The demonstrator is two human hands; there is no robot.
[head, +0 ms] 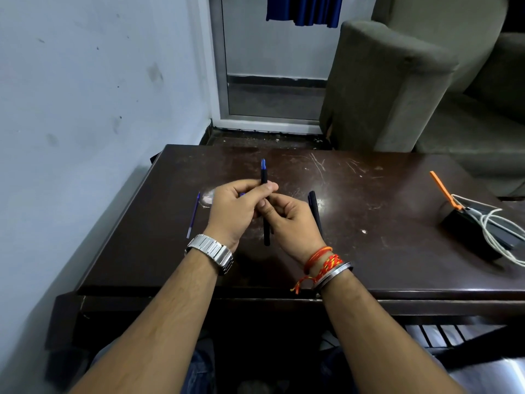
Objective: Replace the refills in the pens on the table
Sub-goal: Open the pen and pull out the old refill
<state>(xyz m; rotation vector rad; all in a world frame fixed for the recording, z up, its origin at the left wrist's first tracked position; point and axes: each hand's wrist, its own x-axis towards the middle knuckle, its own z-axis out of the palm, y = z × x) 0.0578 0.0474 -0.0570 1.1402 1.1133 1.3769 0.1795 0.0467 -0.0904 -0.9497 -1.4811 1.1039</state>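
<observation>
While both hands meet in the middle of the frame, the black pen stands between them with its long axis running almost straight up and down the picture, the blue end pointing to the upper part and the dark tail hanging below the palms. The left hand has its fingers closed around the upper half of the barrel, thumb on top, and the right hand pinches the lower half from the right side, so both are clamped on the same pen and neither is free. I judge that the coming move is a twist or a pull along this axis, so the two grips should stay in line with it. A loose blue refill lies on the table at the left of the left hand, nearly parallel to the held pen and nearer to that hand. A second black pen lies just right of the right hand. Whether the barrel is already unscrewed I cannot tell, because the fingers cover the joint.
</observation>
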